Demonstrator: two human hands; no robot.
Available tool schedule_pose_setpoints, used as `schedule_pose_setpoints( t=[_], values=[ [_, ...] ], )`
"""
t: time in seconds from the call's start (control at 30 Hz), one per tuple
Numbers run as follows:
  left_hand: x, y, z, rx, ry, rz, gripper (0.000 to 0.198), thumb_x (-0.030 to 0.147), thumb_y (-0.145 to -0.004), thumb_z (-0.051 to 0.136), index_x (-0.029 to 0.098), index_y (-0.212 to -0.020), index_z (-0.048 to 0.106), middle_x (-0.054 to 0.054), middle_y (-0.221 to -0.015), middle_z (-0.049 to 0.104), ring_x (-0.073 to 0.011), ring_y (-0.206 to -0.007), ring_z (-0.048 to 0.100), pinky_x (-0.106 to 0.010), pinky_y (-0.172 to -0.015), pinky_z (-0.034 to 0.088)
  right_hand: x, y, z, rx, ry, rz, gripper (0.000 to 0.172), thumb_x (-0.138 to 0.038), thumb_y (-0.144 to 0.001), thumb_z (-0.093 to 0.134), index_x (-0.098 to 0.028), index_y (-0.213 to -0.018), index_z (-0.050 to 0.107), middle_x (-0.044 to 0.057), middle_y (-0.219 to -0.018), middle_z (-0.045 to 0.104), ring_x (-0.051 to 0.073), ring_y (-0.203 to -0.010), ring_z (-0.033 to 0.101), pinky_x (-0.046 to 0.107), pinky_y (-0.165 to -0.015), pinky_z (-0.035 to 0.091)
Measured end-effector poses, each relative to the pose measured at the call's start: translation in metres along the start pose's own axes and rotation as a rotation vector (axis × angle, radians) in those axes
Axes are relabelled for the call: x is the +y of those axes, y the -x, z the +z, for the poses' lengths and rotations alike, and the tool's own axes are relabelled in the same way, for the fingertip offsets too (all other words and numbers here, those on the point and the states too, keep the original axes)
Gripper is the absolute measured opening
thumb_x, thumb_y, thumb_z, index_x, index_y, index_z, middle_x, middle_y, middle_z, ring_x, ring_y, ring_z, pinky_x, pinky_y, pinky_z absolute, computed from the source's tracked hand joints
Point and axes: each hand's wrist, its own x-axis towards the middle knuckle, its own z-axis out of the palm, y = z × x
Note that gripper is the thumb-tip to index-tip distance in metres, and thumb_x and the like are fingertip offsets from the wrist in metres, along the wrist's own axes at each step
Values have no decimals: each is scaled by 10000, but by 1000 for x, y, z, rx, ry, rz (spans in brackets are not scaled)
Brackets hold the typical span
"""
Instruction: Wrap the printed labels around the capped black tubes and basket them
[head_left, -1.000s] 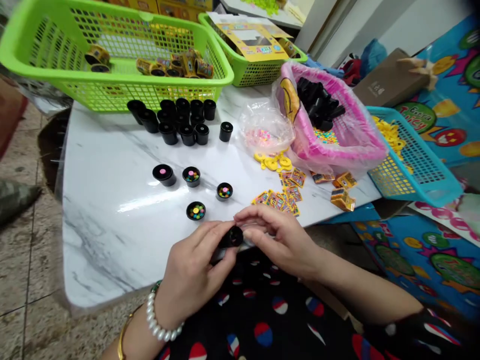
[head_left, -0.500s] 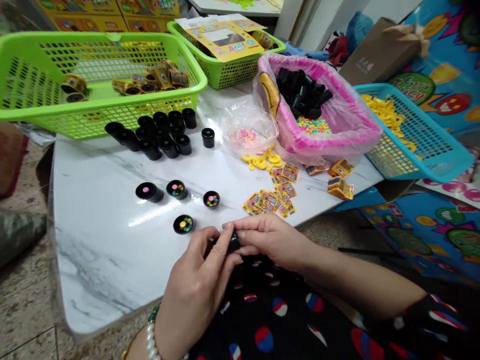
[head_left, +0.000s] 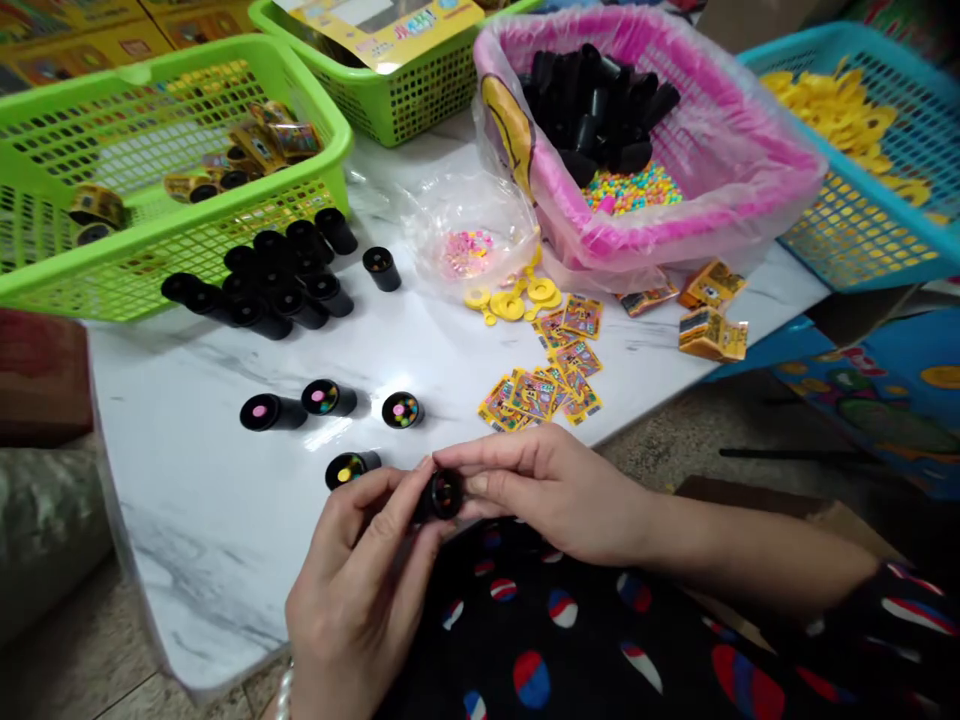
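Pinching a small black tube (head_left: 441,495) between both hands just above the lap, open end facing up, coloured beads showing inside. Left hand (head_left: 360,585) grips its side, fingers curled in narrow; right hand (head_left: 551,490) closes in from the right, fingertips against it. Four more black tubes (head_left: 328,397) with bead-filled ends lie on their sides just beyond the held tube and to its left, on the white marble table (head_left: 187,570). Farther beyond it, a cluster of black tubes (head_left: 270,285) lies bunched, no fill visible, insides mostly hidden. Beyond it to the right, a pink-lined crate (head_left: 750,170) holds many more black tubes (head_left: 600,105) and loose beads (head_left: 630,190). Yellow rings (head_left: 510,305) and printed cards (head_left: 532,395) sit nearer, also unused so far as can be told
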Motion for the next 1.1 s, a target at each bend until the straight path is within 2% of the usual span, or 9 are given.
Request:
schedule_pose_setpoints(
  t=[0.13, 0.27, 0.53, 0.63, 0.7, 0.77, 0.97, 1.1],
  values=[
    [-1, -4, 0, -80, 6, -15, 468, 112, -899, 629, 196, -1355, 565, -84, -1120, 598, -163, -927, 618, -242, -774, 548, 4, 0, -5, -18, -75, 12, 341, -120, -899, 569, -189, -1203, 707, 35, -1150, 751, 175, -1069, 706, 339, -1004, 545],
    [2, -9, -1, -141, -22, -23, 525, 93, -895, 627, 223, -1395, 534, -88, -1131, 596, -178, -950, 624, -262, -793, 554, 8, -3, -9, -29, -113, 11, 343, -115, -901, 551, -209, -1186, 718, 16, -1141, 753, 180, -1089, 699, 342, -1010, 543],
    [16, -28, -8, -257, -182, 113, 530, 36, -901, 596, 182, -1405, 525, -95, -1186, 637, -175, -1029, 639, -266, -946, 523, 8, -8, -16, -84, -220, -5, 323, -172, -904, 555, -199, -1175, 729, 27, -1017, 764, 163, -946, 721, 414, -1025, 519],
    [13, -27, -12, -261, -223, 96, 546, 50, -892, 622, 183, -1411, 516, -91, -1199, 633, -168, -1026, 646, -255, -960, 519, 8, -10, -14, -73, -311, 85, 334, -111, -892, 538, -170, -1155, 737, -5, -817, 739, 109, -809, 720, 373, -1024, 521],
    [10, -23, -12, -269, -211, 76, 555, 56, -890, 628, 187, -1416, 508, -91, -1206, 627, -170, -1027, 646, -256, -955, 522, 9, -9, -14, -58, -370, 143, 339, -77, -874, 543, -152, -1138, 742, -42, -639, 665, 83, -704, 698, 364, -1015, 528],
    [6, -17, -10, -284, -172, 64, 554, 59, -893, 624, 193, -1417, 505, -92, -1213, 619, -174, -1037, 644, -258, -947, 526, 10, -8, -14, -34, -424, 180, 333, -69, -857, 558, -138, -1123, 746, -51, -569, 616, 87, -678, 683, 383, -1008, 534],
    [4, -11, -5, -235, -51, 31, 517, 49, -905, 592, 208, -1393, 528, -94, -1202, 612, -184, -1045, 643, -269, -930, 532, 10, -5, -12, 32, -435, 235, 280, -96, -821, 616, -120, -1059, 762, 87, -872, 764, 175, -915, 734, 427, -1008, 532],
    [1, -11, -7, -212, -11, 15, 501, 70, -911, 588, 196, -1392, 528, -101, -1186, 614, -186, -1024, 644, -263, -889, 544, 8, -6, -7, 58, -398, 235, 296, -74, -829, 581, -116, -1059, 763, 91, -889, 775, 156, -868, 745, 388, -1004, 535]
  ],
)
